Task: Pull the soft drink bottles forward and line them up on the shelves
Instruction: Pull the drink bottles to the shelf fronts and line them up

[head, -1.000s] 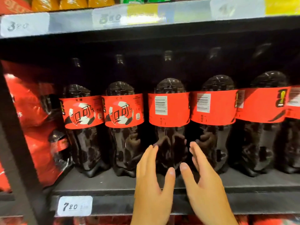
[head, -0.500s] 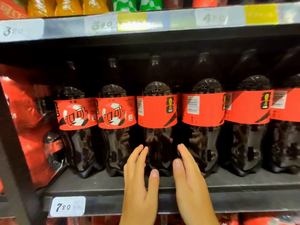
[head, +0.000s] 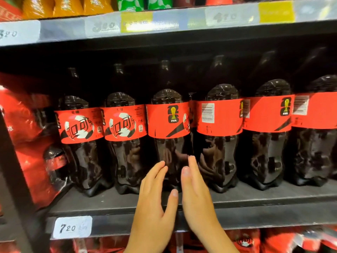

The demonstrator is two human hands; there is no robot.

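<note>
The middle soft drink bottle, the one showing a gold trophy badge on its red label, is standing upright on the dark shelf, set close to the front edge in a row of six. You are bracketing its lower body with both hands. Your left hand is reaching up on its left side with fingers straight and together, thumb spread toward the bottle's base. Your right hand is mirroring it on the right side, fingers straight, tips lying at the bottle's waist. Neither hand is curling round anything, and I cannot tell whether the fingertips are actually pressing on the plastic.

Two bottles with football labels are standing just to the left, labels touching. To the right, a bottle showing its barcode is sitting just beside the middle one, and two more are following it toward the frame's edge.

A red shrink-wrapped pack is filling the bay to the left. A handwritten price tag is hanging on the shelf's front lip, and the rail above is carrying blurred price labels under orange bottles and green ones.
</note>
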